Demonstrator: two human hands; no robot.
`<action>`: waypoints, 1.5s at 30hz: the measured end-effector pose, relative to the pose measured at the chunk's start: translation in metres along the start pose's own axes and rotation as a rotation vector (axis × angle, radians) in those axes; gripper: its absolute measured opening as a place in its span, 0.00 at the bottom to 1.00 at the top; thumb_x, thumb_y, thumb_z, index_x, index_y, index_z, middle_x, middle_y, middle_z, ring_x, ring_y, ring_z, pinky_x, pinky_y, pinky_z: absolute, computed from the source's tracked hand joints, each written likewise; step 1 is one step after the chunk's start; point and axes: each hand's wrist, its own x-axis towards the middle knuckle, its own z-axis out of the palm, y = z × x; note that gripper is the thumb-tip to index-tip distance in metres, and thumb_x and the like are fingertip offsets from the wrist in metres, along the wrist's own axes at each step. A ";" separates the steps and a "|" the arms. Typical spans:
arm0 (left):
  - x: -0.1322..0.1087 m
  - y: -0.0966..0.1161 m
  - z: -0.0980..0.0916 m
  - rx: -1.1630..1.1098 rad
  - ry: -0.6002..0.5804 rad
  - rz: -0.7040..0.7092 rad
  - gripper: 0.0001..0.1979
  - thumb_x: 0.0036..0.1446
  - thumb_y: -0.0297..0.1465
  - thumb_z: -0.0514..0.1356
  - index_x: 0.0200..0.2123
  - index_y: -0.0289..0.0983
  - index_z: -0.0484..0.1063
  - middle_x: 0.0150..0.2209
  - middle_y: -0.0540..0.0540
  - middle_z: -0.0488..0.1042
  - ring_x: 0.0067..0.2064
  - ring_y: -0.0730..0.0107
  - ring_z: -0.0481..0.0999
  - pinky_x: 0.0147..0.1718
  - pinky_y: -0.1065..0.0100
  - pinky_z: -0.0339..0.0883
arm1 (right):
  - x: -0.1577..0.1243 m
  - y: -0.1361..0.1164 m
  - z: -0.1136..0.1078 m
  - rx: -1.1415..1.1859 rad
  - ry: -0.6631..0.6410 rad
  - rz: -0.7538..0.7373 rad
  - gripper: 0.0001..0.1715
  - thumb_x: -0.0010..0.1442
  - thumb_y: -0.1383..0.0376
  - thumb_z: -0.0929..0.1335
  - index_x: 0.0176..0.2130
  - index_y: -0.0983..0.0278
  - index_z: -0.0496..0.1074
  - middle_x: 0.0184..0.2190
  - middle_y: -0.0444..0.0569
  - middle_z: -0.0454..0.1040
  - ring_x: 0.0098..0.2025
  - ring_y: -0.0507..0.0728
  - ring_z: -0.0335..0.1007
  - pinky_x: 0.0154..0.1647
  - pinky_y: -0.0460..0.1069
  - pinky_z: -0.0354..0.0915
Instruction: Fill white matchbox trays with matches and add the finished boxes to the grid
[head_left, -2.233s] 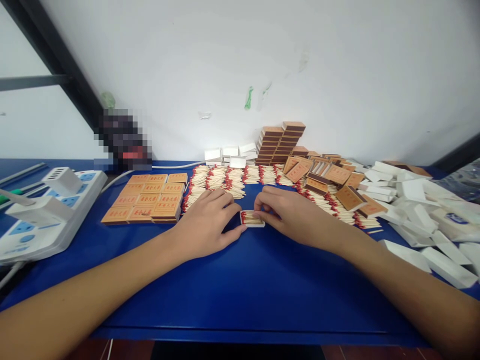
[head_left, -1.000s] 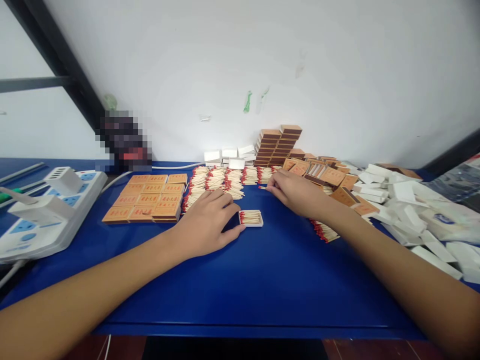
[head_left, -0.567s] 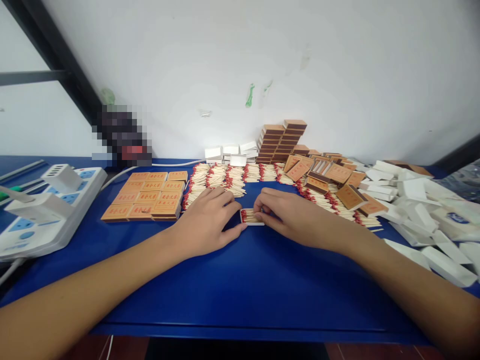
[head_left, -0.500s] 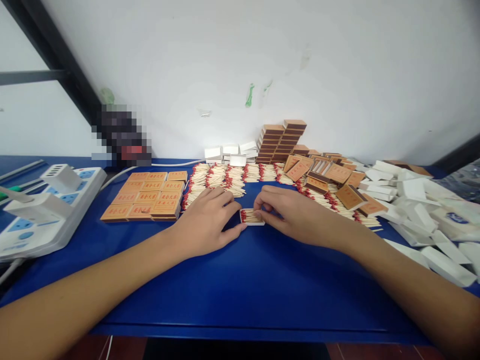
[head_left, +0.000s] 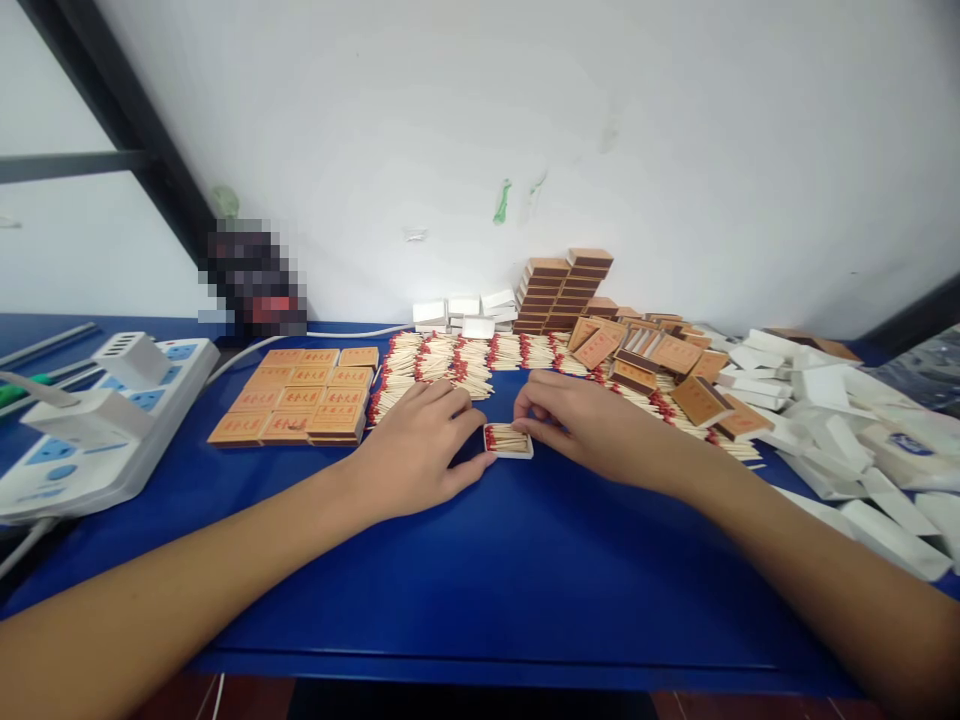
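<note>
Matchbox tray of white card (head_left: 510,456), small, rectangular and open-topped, lies flat on a shiny blue table (head_left: 480,590) between two bare hands. Thin pale wooden matches with red heads (head_left: 506,438) cover its floor, heads to the left; it looks well on towards full, with no sleeve around it. The left hand (head_left: 420,440) rests palm-down, fingers loosely spread, its thumb touching the tray's near left corner. The right hand (head_left: 571,425) is at the right end, fingers curled, thumb near the index finger; whether they pinch a match cannot be told.

Counted: one tray between the hands; about eleven orange printed card matchboxes (head_left: 300,397) showing in the top layer at left, seemingly finished; two columns of orange-and-brown boxes (head_left: 566,292) against the wall. Much seems left: loose match piles (head_left: 409,355), jumbled orange sleeves (head_left: 679,352) and scattered white trays (head_left: 821,385), all too many or overlapped to count.
</note>
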 end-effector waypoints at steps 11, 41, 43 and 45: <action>0.001 0.002 -0.003 -0.015 -0.024 -0.009 0.17 0.72 0.41 0.59 0.53 0.35 0.77 0.46 0.39 0.78 0.50 0.51 0.77 0.52 0.49 0.72 | -0.004 -0.009 -0.002 -0.045 -0.035 0.013 0.10 0.73 0.62 0.67 0.38 0.61 0.72 0.38 0.48 0.75 0.36 0.55 0.70 0.36 0.49 0.60; -0.002 0.002 0.002 -0.086 0.030 0.008 0.19 0.73 0.41 0.59 0.58 0.36 0.74 0.57 0.36 0.74 0.59 0.49 0.74 0.59 0.47 0.71 | 0.016 0.072 0.001 -0.162 0.092 0.173 0.10 0.71 0.65 0.64 0.39 0.64 0.74 0.38 0.54 0.75 0.39 0.59 0.69 0.40 0.51 0.62; -0.001 0.002 0.001 -0.093 0.032 0.003 0.18 0.73 0.41 0.59 0.57 0.36 0.74 0.56 0.37 0.75 0.59 0.49 0.74 0.58 0.47 0.71 | 0.017 0.073 0.002 -0.165 0.072 0.202 0.11 0.71 0.64 0.64 0.39 0.64 0.73 0.39 0.55 0.75 0.39 0.59 0.70 0.40 0.51 0.62; -0.001 0.003 0.001 -0.099 0.034 -0.005 0.18 0.73 0.41 0.59 0.57 0.37 0.75 0.55 0.37 0.75 0.58 0.50 0.74 0.58 0.47 0.71 | 0.016 0.072 0.002 -0.174 0.061 0.214 0.12 0.72 0.63 0.63 0.38 0.64 0.72 0.40 0.56 0.75 0.40 0.60 0.70 0.41 0.52 0.63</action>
